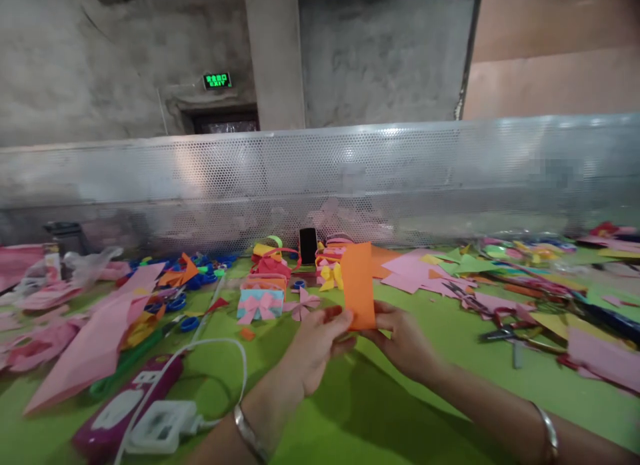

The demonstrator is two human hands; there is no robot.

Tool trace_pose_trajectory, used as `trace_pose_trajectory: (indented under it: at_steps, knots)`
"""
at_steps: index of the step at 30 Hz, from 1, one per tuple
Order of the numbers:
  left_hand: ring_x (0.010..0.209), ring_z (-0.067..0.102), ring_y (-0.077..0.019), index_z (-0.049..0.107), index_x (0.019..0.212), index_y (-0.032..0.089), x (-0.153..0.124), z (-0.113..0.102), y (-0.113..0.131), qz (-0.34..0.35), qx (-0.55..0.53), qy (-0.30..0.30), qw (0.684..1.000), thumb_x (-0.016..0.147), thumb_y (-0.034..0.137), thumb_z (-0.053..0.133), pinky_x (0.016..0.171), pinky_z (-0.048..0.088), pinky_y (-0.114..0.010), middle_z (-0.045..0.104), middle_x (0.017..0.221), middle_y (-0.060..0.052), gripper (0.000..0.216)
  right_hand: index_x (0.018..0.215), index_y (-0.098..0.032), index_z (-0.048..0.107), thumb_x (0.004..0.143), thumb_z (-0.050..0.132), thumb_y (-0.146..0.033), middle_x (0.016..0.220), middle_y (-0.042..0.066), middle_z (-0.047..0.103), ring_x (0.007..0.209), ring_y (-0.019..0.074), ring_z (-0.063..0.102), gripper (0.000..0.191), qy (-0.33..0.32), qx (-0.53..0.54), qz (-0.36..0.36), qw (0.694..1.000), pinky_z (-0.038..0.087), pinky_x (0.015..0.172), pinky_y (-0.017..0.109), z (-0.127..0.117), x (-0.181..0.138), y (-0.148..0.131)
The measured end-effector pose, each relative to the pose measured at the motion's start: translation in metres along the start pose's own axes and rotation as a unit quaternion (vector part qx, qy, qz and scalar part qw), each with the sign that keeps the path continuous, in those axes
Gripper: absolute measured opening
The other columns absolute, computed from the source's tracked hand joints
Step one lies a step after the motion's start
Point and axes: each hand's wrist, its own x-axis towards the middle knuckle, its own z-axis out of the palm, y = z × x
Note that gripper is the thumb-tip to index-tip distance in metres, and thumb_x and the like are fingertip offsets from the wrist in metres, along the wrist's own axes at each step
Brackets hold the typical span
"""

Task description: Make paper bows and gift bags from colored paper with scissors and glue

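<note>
An upright strip of orange paper [359, 285] is held up above the green table. My left hand [320, 338] pinches its lower left edge with the thumb in front. At the lower right edge, my right hand [405, 338] grips the same paper, its fingers partly hidden behind it. Beyond my left hand lie a pink paper flower [303, 305] and a small blue paper bag with a pink bow [260, 304]. A dark-screened phone [308, 246] stands behind them, near a yellow paper bow [331, 277].
On the left are a purple power strip [130, 405], a white charger [163, 426] with its cable, and a large pink sheet [100, 345]. Scissors [497, 334] and paper scraps lie on the right of the green table [280, 392]. A perforated metal panel [320, 178] runs along the back.
</note>
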Motion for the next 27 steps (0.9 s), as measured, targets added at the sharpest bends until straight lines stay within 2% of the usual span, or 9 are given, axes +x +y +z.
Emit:
trace_pose_trajectory:
  at_steps: [2, 6, 9, 12, 14, 17, 21, 24, 27]
  knots:
    - [0.085, 0.063, -0.017, 0.062, 0.08, 0.015, 0.0021, 0.0004, -0.0041, -0.015, -0.013, -0.004, 1.0, 0.076, 0.02, 0.064, 0.084, 0.051, -0.034, 0.067, 0.095, -0.008, 0.007, 0.077, -0.025, 0.073, 0.079, 0.053, -0.016, 0.089, 0.005, 0.067, 0.089, 0.021, 0.062, 0.022, -0.013, 0.001, 0.018, 1.0, 0.047, 0.083, 0.034, 0.0005, -0.0024, -0.0024]
    - [0.079, 0.063, -0.0147, 0.062, 0.074, 0.014, 0.006, 0.0007, -0.0097, -0.022, -0.071, 0.019, 0.997, 0.073, 0.012, 0.067, 0.081, 0.052, -0.029, 0.068, 0.086, -0.007, 0.005, 0.081, -0.024, 0.074, 0.073, 0.059, -0.016, 0.098, 0.005, 0.066, 0.091, 0.0209, 0.06, 0.019, -0.045, 0.071, 0.071, 0.994, 0.047, 0.083, 0.033, 0.0004, -0.0042, -0.0083]
    - [0.075, 0.063, -0.0129, 0.06, 0.073, 0.013, 0.0057, 0.0001, -0.0088, -0.044, -0.098, 0.02, 0.994, 0.072, 0.009, 0.067, 0.076, 0.052, -0.026, 0.066, 0.084, -0.007, 0.008, 0.076, -0.022, 0.074, 0.071, 0.064, -0.02, 0.097, 0.005, 0.067, 0.091, 0.0214, 0.06, 0.012, -0.035, 0.136, 0.084, 0.986, 0.047, 0.082, 0.034, 0.0005, -0.003, -0.0072]
    - [0.062, 0.06, -0.0086, 0.058, 0.076, 0.013, 0.0038, -0.0003, -0.0075, -0.085, -0.061, 0.02, 0.994, 0.073, 0.011, 0.067, 0.061, 0.05, -0.021, 0.063, 0.076, -0.003, 0.009, 0.069, -0.021, 0.073, 0.071, 0.065, -0.024, 0.094, 0.005, 0.067, 0.087, 0.021, 0.06, 0.008, -0.014, 0.164, 0.067, 0.984, 0.047, 0.08, 0.033, -0.0004, -0.0022, -0.0043]
    - [0.05, 0.053, -0.0054, 0.056, 0.075, 0.014, 0.003, 0.0001, -0.0079, -0.09, -0.012, 0.028, 0.995, 0.073, 0.015, 0.067, 0.049, 0.043, -0.018, 0.059, 0.065, 0.001, 0.011, 0.07, -0.022, 0.073, 0.072, 0.065, -0.025, 0.091, 0.004, 0.067, 0.086, 0.0203, 0.06, 0.008, -0.015, 0.156, 0.066, 0.985, 0.047, 0.08, 0.033, -0.0016, -0.0026, -0.0043]
    - [0.042, 0.044, -0.0039, 0.053, 0.068, 0.015, 0.0027, 0.0016, -0.0085, -0.036, 0.064, 0.042, 0.996, 0.075, 0.019, 0.064, 0.042, 0.036, -0.017, 0.051, 0.054, 0.006, 0.014, 0.071, -0.022, 0.073, 0.07, 0.066, -0.027, 0.087, 0.003, 0.066, 0.084, 0.0197, 0.06, 0.008, -0.025, 0.125, 0.078, 0.989, 0.046, 0.08, 0.032, -0.0032, -0.0037, -0.0062]
    - [0.042, 0.043, -0.0054, 0.05, 0.061, 0.017, 0.0031, 0.0043, -0.0067, 0.067, 0.184, 0.054, 0.979, 0.077, 0.018, 0.057, 0.043, 0.037, -0.019, 0.047, 0.053, 0.006, 0.017, 0.062, -0.02, 0.068, 0.068, 0.063, -0.025, 0.074, 0.002, 0.061, 0.073, 0.0173, 0.057, 0.01, -0.018, 0.089, 0.112, 0.99, 0.045, 0.07, 0.029, -0.0035, -0.0033, -0.0049]
    - [0.048, 0.049, -0.0071, 0.052, 0.065, 0.017, 0.0037, 0.0049, -0.0049, 0.068, 0.173, 0.036, 0.982, 0.076, 0.017, 0.055, 0.05, 0.044, -0.021, 0.05, 0.058, 0.005, 0.012, 0.053, -0.018, 0.061, 0.067, 0.061, -0.028, 0.066, 0.001, 0.055, 0.066, 0.0159, 0.054, 0.017, 0.006, 0.08, 0.122, 0.989, 0.043, 0.064, 0.028, -0.0035, -0.0017, -0.0025]
    - [0.052, 0.052, -0.0081, 0.052, 0.064, 0.017, 0.0045, 0.0038, -0.0037, 0.077, 0.167, 0.031, 0.983, 0.072, 0.014, 0.056, 0.055, 0.048, -0.024, 0.051, 0.061, 0.005, 0.009, 0.055, -0.019, 0.061, 0.067, 0.061, -0.029, 0.067, 0.001, 0.057, 0.066, 0.0161, 0.054, 0.016, 0.014, 0.087, 0.122, 0.989, 0.043, 0.063, 0.027, -0.0044, -0.0002, -0.0035]
